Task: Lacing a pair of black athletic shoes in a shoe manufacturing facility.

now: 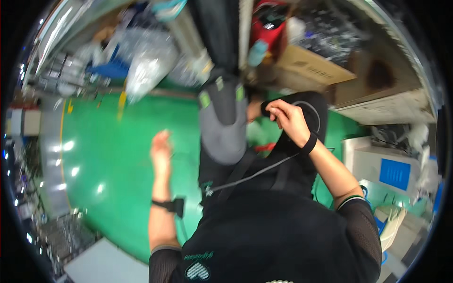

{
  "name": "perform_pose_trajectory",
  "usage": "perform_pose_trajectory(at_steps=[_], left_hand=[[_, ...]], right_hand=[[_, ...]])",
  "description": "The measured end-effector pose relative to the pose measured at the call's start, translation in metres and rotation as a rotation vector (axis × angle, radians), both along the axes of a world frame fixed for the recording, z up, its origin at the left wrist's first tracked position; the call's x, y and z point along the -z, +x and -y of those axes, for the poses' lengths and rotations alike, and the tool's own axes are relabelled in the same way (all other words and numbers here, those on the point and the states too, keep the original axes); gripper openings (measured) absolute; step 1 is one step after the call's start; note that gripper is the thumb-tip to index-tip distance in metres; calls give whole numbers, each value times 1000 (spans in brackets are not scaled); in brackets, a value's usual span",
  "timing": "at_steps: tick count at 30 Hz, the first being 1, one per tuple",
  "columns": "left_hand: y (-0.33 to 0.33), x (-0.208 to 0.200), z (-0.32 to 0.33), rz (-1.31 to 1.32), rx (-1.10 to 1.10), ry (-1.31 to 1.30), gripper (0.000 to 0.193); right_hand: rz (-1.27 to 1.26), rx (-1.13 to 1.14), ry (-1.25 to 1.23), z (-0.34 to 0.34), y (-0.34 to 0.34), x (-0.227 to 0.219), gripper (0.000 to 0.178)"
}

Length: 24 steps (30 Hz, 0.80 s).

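Observation:
My left hand (161,144) hangs over the green floor, its fingers smeared by motion. A black band with a small block (175,206) goes round my left forearm. Above the black cloth over my right leg is my right hand (290,120). Its fingers are loosely bent with gaps between them, and I see nothing in them. A black wristband (309,143) circles that wrist, and a grey cord (252,177) runs from near it across my lap. Between the hands is a grey and black padded thing (224,137) with green tabs; its kind is unclear.
Ahead on the left, clear plastic bags (150,66) lie by a blue thing (111,70). Ahead on the right, a cardboard box (314,65) sits near a red thing (268,26). A pale cabinet with a blue panel (395,173) stands right. Green floor (104,151) spreads left.

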<state>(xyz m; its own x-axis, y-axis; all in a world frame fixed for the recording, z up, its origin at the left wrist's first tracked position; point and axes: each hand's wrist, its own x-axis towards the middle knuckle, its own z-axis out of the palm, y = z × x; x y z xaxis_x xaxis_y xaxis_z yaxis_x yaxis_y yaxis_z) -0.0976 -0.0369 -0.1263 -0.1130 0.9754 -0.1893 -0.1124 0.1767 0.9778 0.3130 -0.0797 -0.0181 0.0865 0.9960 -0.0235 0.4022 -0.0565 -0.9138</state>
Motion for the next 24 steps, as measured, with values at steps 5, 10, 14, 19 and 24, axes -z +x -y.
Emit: perform_pose_trajectory(at_steps=[5,10,14,19,24], left_hand=[[124,-76,20,-796,296,455,15],[127,-72,26,-491,243,20,10],[128,-83,28,-510,267,-67,11],[123,-99,25,-525,234,48,12],[123,-99,27,-962,232,328,9]], right_hand=[[-369,-62,-232,-7,-60,40,9],[-234,-103,-158,-7,-73,60,9],[-127,-183,-322,-17,-65,60,12],[633,-421,187,-33,-80,39,8],[646,-614,416,-37,-62,39,9]])
